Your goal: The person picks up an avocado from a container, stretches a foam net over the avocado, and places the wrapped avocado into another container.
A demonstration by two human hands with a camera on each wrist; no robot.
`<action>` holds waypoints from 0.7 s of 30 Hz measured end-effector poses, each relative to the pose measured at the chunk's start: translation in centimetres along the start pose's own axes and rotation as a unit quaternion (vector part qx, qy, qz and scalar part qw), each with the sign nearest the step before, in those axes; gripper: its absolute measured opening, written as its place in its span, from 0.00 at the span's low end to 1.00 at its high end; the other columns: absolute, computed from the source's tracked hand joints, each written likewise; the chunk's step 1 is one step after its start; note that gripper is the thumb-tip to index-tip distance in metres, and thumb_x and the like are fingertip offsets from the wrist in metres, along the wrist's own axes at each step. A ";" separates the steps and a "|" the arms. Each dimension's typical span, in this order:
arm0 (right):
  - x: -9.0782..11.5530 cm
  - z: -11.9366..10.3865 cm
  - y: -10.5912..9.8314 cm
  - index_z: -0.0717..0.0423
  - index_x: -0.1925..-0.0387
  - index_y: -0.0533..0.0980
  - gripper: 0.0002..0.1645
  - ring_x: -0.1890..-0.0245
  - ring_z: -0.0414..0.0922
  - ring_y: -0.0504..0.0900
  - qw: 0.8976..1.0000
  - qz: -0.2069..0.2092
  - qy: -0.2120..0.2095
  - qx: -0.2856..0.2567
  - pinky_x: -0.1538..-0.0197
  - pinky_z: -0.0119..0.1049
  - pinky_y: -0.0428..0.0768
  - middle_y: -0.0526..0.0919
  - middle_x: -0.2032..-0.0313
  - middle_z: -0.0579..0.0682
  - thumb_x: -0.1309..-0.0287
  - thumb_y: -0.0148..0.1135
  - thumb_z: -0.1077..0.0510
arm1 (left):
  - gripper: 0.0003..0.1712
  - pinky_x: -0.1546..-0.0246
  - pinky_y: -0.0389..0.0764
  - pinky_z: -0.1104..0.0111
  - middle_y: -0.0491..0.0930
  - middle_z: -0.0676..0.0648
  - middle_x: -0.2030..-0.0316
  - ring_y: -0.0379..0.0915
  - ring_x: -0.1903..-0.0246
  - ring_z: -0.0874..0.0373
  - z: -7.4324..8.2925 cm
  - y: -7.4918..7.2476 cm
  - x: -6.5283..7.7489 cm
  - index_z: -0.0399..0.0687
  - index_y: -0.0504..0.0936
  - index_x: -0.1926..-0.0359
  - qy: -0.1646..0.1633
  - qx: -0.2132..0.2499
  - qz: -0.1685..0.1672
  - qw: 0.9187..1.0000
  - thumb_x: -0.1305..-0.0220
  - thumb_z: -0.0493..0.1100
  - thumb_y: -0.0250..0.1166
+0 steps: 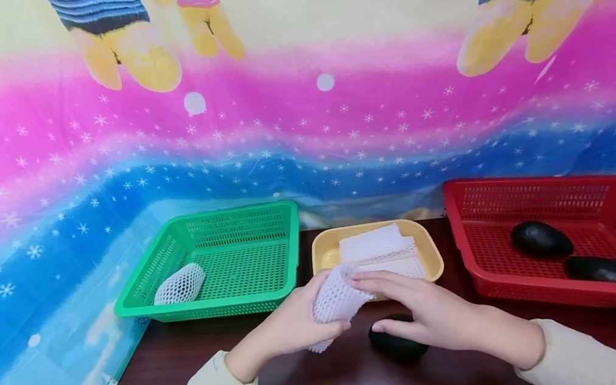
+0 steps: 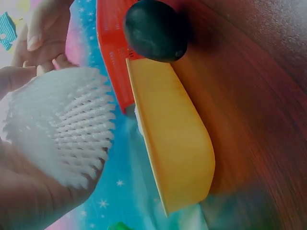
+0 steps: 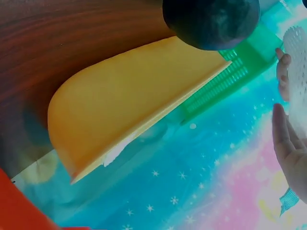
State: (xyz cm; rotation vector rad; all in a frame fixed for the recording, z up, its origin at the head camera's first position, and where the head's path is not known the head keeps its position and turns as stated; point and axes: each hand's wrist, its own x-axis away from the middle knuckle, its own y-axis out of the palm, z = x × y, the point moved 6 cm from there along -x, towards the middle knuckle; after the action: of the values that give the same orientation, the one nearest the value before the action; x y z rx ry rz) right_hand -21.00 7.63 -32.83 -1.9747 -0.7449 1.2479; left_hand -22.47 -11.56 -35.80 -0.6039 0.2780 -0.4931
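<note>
My left hand [image 1: 289,325] grips a white foam net sleeve [image 1: 339,300], thumb along its near side and fingers behind. The sleeve is tilted, its mesh bulging in the left wrist view. My right hand [image 1: 439,312] reaches in from the right, fingertips at the sleeve's upper edge and thumb held apart below. Under that thumb, a dark avocado [image 1: 401,352] lies on the table, partly hidden by the right hand. Just behind both hands is a yellow tray [image 1: 432,261] with flat white net sleeves [image 1: 370,244] in it.
On the left stands a green basket [image 1: 208,311] with a white netted item [image 1: 180,284] inside. A red basket [image 1: 492,289] on the right holds several dark avocados [image 1: 541,239]. A patterned cloth [image 1: 279,109] hangs behind the dark wooden table [image 1: 190,355].
</note>
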 end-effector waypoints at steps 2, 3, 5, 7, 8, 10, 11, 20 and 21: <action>0.2 0.2 0.1 0.51 0.23 0.63 0.42 0.30 0.45 0.69 0.999 -0.025 0.029 -0.010 0.34 0.31 0.70 0.68 0.27 0.49 0.33 0.68 0.48 | 0.40 0.61 0.83 0.67 0.81 0.50 0.48 0.80 0.55 0.62 -0.2 -0.1 0.3 0.53 0.66 0.29 -0.002 -0.005 0.003 1.000 0.40 0.51 0.73; 0.3 0.2 0.1 0.50 0.22 0.60 0.44 0.29 0.45 0.67 0.998 -0.034 0.041 -0.014 0.34 0.33 0.71 0.66 0.26 0.48 0.33 0.69 0.48 | 0.41 0.61 0.83 0.67 0.81 0.49 0.48 0.80 0.55 0.61 -0.3 -0.2 0.4 0.53 0.66 0.29 -0.002 -0.009 0.005 1.000 0.40 0.51 0.73; 0.6 0.3 0.1 0.48 0.21 0.57 0.47 0.27 0.45 0.65 0.997 -0.047 0.053 -0.016 0.34 0.36 0.72 0.62 0.24 0.48 0.34 0.69 0.48 | 0.41 0.61 0.83 0.67 0.82 0.49 0.48 0.80 0.55 0.61 -0.6 -0.2 0.6 0.53 0.66 0.29 -0.005 -0.016 0.008 1.000 0.40 0.52 0.73; 0.8 0.4 0.1 0.48 0.20 0.56 0.48 0.26 0.45 0.63 0.996 -0.059 0.060 -0.017 0.35 0.38 0.73 0.60 0.23 0.47 0.34 0.69 0.47 | 0.41 0.61 0.83 0.66 0.82 0.50 0.48 0.80 0.56 0.62 -0.9 -0.2 0.8 0.52 0.67 0.29 -0.008 -0.021 0.009 1.000 0.40 0.52 0.74; 0.9 0.5 0.1 0.48 0.20 0.55 0.48 0.26 0.45 0.63 0.995 -0.068 0.065 -0.016 0.35 0.39 0.73 0.58 0.22 0.47 0.33 0.68 0.46 | 0.41 0.61 0.83 0.66 0.82 0.50 0.48 0.80 0.56 0.62 -1.0 -0.3 0.8 0.52 0.67 0.29 -0.010 -0.024 0.010 1.000 0.40 0.53 0.74; 1.2 0.7 0.1 0.46 0.19 0.54 0.49 0.26 0.44 0.63 0.993 -0.087 0.079 -0.015 0.35 0.42 0.73 0.56 0.21 0.45 0.32 0.67 0.45 | 0.41 0.61 0.83 0.66 0.82 0.50 0.48 0.80 0.56 0.62 -1.2 -0.3 0.9 0.53 0.67 0.29 -0.012 -0.024 0.010 1.000 0.40 0.53 0.74; 1.4 0.8 0.2 0.45 0.19 0.53 0.49 0.26 0.44 0.63 0.991 -0.098 0.087 -0.016 0.35 0.43 0.74 0.54 0.21 0.44 0.32 0.66 0.44 | 0.41 0.61 0.83 0.66 0.82 0.50 0.48 0.80 0.56 0.61 -1.3 -0.4 1.0 0.52 0.67 0.29 -0.013 -0.023 0.010 1.000 0.40 0.54 0.74; 3.7 1.5 0.5 0.42 0.23 0.62 0.46 0.31 0.47 0.71 0.983 -0.145 0.111 0.010 0.41 0.45 0.79 0.65 0.25 0.46 0.37 0.69 0.39 | 0.39 0.63 0.83 0.66 0.82 0.49 0.49 0.81 0.56 0.61 -2.2 -0.7 1.9 0.51 0.67 0.31 -0.026 -0.008 0.000 1.000 0.39 0.51 0.74; 4.0 1.7 0.6 0.43 0.24 0.64 0.45 0.33 0.47 0.73 0.983 -0.147 0.113 0.011 0.42 0.45 0.80 0.68 0.27 0.47 0.38 0.70 0.38 | 0.39 0.64 0.83 0.66 0.82 0.49 0.49 0.81 0.57 0.60 -2.3 -0.7 2.0 0.51 0.68 0.31 -0.028 -0.005 -0.001 1.000 0.39 0.51 0.74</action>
State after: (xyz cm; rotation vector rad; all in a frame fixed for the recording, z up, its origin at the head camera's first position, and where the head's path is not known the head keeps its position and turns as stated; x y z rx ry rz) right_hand -20.97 10.67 -35.95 -1.8687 -0.8656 0.8405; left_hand -21.90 -14.14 -37.42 -0.6264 0.2270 -0.4768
